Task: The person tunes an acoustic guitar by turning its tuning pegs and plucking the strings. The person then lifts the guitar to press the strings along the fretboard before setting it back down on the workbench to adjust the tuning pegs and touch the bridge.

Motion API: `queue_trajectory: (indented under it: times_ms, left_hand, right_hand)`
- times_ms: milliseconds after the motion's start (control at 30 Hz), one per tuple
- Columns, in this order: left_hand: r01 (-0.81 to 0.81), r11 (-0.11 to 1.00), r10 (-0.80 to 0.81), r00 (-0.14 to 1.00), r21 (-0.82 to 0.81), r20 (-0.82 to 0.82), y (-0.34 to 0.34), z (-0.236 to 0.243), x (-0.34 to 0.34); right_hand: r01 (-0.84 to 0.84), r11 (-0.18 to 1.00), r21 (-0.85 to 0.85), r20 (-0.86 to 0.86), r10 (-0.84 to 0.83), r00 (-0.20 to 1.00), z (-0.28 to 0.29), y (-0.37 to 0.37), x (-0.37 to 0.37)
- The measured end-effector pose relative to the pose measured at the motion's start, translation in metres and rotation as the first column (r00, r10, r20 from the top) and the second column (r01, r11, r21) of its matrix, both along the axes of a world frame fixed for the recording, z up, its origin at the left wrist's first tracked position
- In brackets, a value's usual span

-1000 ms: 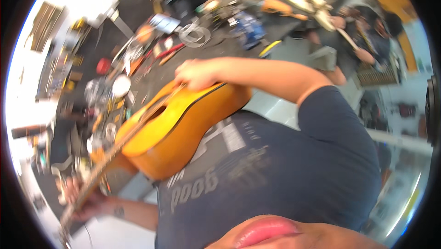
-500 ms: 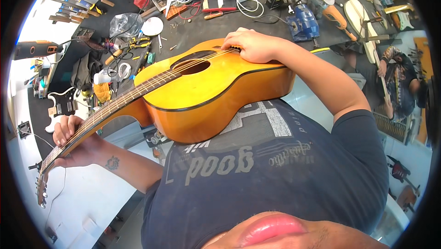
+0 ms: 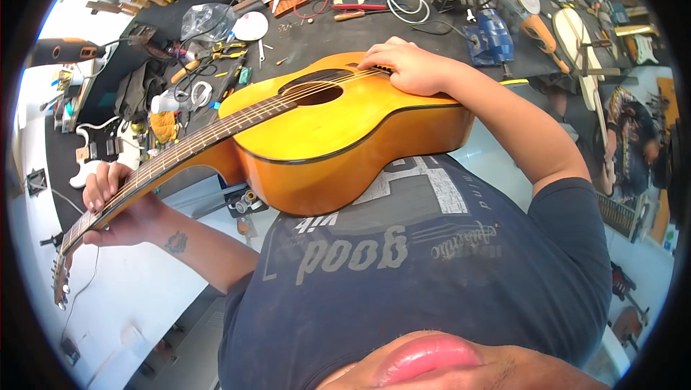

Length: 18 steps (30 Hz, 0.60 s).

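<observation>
A yellow acoustic guitar (image 3: 317, 131) with dark edging lies against my front, its soundboard tilted upward. Around its neck, close to the headstock (image 3: 60, 278), my left hand (image 3: 108, 196) is closed, fingers bent over the strings and thumb underneath. My right hand (image 3: 414, 67) rests over the strings near the bridge, its fingers bent together; the fingertips, and anything between them, are hidden. The guitar strings (image 3: 284, 100) run across the round sound hole (image 3: 314, 94) between my hands.
Beyond the guitar, a dark workbench (image 3: 324, 37) holds pliers (image 3: 229, 50), a blue vise-like tool (image 3: 492, 36), a white cable (image 3: 408, 3) and a plastic bag (image 3: 207, 23). A white guitar body (image 3: 90, 152) is at left. Another person (image 3: 633, 138) works with a guitar neck at right.
The view has shifted a little, so the guitar and bench appear slightly farther right. My left hand stays around the neck and my right hand stays near the bridge.
</observation>
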<state>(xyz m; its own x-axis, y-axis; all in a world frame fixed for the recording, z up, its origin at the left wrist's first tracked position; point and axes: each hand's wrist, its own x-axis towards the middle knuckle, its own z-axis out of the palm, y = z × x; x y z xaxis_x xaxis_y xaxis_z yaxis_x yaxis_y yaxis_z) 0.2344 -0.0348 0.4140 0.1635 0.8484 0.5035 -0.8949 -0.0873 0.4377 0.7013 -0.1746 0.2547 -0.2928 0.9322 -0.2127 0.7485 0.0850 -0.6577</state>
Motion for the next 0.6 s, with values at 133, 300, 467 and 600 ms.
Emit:
queue_trajectory:
  times_ms: [133, 300, 467, 600]
  left_hand:
    - [0.025, 1.0, -0.024, 1.0, 0.018, -0.013, -0.001, 0.001, 0.003]
    - [0.034, 0.999, -0.034, 0.999, -0.014, -0.009, -0.002, 0.002, 0.002]
    - [0.014, 1.0, -0.014, 1.0, -0.015, -0.013, -0.003, 0.0, 0.0]
    - [0.065, 0.998, -0.065, 0.998, 0.006, 0.024, 0.003, -0.005, -0.002]
  right_hand:
    - [0.008, 1.0, -0.027, 0.005, -0.008, 1.0, 0.004, 0.0, 0.002]
    - [0.081, 0.997, 0.002, -0.091, -0.08, 0.993, -0.009, -0.001, 0.0]
    - [0.012, 0.998, -0.058, -0.03, -0.014, 0.999, -0.004, 0.005, 0.001]
    - [-0.035, 0.991, -0.131, -0.009, 0.034, 0.999, 0.006, 0.012, 0.002]
